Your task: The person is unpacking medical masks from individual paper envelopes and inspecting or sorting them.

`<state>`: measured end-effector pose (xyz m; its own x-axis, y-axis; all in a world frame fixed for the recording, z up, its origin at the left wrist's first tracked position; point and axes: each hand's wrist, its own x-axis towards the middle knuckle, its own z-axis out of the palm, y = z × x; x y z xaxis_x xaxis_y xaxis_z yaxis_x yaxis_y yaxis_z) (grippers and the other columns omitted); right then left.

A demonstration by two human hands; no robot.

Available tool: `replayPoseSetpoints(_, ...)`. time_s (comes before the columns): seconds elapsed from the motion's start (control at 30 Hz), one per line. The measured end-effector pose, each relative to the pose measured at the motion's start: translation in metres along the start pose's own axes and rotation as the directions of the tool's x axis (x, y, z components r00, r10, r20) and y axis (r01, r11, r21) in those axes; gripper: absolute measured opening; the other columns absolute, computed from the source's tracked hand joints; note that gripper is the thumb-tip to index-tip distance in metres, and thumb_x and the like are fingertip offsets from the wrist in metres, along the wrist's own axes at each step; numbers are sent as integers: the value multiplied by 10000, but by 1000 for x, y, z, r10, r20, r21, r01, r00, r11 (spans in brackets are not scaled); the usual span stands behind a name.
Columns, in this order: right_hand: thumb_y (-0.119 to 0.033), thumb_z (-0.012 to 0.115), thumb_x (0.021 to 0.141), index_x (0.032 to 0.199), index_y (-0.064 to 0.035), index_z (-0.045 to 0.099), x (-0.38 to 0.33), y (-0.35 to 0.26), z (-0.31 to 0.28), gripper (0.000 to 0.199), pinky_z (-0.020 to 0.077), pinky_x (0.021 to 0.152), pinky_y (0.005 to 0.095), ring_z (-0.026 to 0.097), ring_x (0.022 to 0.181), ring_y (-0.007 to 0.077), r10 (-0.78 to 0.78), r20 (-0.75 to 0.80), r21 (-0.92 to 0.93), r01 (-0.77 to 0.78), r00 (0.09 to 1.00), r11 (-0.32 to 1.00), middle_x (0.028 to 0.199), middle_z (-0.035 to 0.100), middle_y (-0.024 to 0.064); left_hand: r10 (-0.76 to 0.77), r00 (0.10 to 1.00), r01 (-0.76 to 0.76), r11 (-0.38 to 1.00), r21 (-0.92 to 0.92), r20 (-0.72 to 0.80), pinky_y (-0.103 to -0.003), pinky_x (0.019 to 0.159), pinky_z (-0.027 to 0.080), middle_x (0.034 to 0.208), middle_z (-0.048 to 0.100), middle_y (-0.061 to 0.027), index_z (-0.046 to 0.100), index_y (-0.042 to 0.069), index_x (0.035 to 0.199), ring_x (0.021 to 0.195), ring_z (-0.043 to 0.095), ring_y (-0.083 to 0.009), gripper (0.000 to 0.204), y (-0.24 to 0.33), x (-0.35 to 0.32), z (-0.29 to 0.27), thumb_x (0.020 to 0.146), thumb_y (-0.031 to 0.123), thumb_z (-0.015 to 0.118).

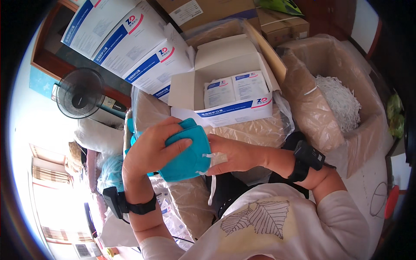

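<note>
A small stack of teal face masks (pixel 190 151) is held up in front of my chest, stitched along the edges. My left hand (pixel 149 145) is closed around its left side, thumb across the front and a finger between the layers. At the right edge, by the white ear loops (pixel 207 155), my right hand (pixel 229 154) grips the stack; some of its fingertips are hidden behind it. One white loop (pixel 212 190) dangles below. Just beyond my hands an open white carton (pixel 234 113) holds two packets (pixel 251 86) side by side.
Closed white-and-blue cartons (pixel 125 47) are stacked at the far left, near a black fan (pixel 80 93). A plastic-lined cardboard box (pixel 320 117) with a heap of white strips (pixel 338 104) stands on the right. Brown cartons (pixel 208 13) are behind. Plastic-wrapped cardboard (pixel 247 130) supports the open carton.
</note>
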<state>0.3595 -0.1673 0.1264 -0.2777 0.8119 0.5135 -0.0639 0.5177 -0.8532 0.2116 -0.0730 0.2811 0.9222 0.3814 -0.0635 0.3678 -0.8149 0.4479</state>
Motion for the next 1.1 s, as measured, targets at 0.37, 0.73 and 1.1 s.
replayPoseSetpoints(0.37,-275,592,812,1161,19,431,-73,7,-22,484,304,962,312,412,1135,286,432,138,349,-452,891,821,1256,369,187,-249,965,231,955,-186,-79,-281,690,424,881,536,-102,537,-41,893,777,524,-208,190,-23,-22,-20,812,129,564)
replayPoseSetpoints(0.73,-279,487,882,1200,-8,397,5,-17,-17,428,361,904,330,462,1058,241,112,62,-173,-100,992,980,1156,474,144,16,997,-5,992,-128,80,-313,695,419,881,527,-146,534,-30,919,768,520,-231,197,-17,0,6,783,103,584)
replayPoseSetpoints(1.1,-299,385,912,883,-3,480,-4,-6,-7,312,415,657,425,553,742,372,395,-12,-391,-368,918,843,782,575,217,207,899,-57,930,364,-387,-350,764,442,972,575,-167,566,67,1036,914,556,-310,251,-22,15,65,823,199,554)
